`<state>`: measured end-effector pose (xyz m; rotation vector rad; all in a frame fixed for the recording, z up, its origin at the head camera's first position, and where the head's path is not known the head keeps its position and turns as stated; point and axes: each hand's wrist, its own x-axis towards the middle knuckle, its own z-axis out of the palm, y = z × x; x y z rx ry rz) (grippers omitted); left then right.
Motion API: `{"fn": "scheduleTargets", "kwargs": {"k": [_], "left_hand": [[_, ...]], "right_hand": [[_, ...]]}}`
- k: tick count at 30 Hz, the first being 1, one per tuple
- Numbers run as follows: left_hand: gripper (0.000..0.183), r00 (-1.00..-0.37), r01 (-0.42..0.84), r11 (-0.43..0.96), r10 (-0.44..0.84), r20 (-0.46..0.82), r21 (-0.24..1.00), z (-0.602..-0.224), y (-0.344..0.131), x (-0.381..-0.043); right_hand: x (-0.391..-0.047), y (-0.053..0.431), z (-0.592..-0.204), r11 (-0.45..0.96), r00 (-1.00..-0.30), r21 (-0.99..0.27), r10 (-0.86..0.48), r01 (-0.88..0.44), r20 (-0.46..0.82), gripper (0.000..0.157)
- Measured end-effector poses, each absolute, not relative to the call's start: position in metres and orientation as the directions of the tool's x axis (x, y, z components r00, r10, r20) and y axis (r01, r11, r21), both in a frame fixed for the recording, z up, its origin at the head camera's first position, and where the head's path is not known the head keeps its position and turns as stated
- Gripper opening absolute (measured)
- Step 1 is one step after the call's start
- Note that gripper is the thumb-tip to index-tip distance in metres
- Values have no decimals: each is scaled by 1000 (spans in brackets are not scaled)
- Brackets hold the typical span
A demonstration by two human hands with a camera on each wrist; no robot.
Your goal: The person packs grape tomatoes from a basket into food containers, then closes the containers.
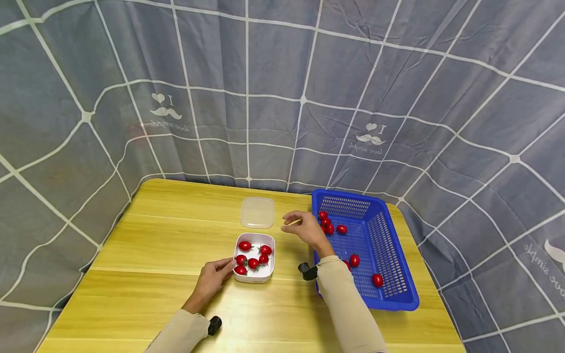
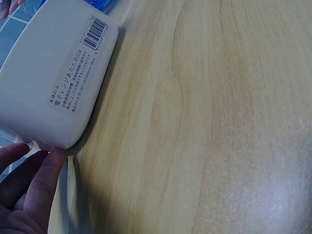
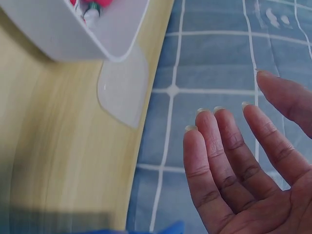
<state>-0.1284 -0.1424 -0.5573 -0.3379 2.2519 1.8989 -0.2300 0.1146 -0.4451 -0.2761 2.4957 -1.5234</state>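
While the left hand (image 1: 209, 282) rests its fairly straight fingertips against the near left corner of one white container (image 1: 255, 278), the right hand (image 1: 307, 229) hangs in the air with loosely spread fingers and nothing in its grasp. That container stands upright on the wooden table (image 1: 145, 255), near the middle, and six small tomatoes (image 1: 253, 264) lie inside it, most showing bits of green stem. Its outer wall carries a printed label (image 2: 78, 73) with one barcode, seen from the left wrist.

Just beyond the container, one translucent lid (image 1: 257, 213) lies flat on the table, apart from it. To the right stands one blue basket (image 1: 393, 260) with slotted walls. I count about eight loose tomatoes (image 1: 377, 280) in it, though the right hand and forearm cover part of that side, so the number may be short. Five of these are toward the far end, four of them clustered by the left wall; three are nearer the person.

Two beige sleeves (image 1: 350, 304) reach in, with two black wrist devices (image 1: 215, 325) beside them. Behind the table hangs a grey-blue curtain (image 1: 273, 59) with white grid lines.
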Motion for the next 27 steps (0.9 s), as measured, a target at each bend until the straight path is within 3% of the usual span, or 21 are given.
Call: {"fn": "scheduleTargets", "kwargs": {"k": [14,27], "left_hand": [[39,-958,-288,146,-54,-283,946,-558,-142,-129],[41,-957,-291,150,-49,-287,945,-560,-142,-129]], "right_hand": [[-233,171,-449,408,-978,-913,-193,-4,-82,30],[-225,213,-461,491,-967,-870,-195,46,-161,30]]}}
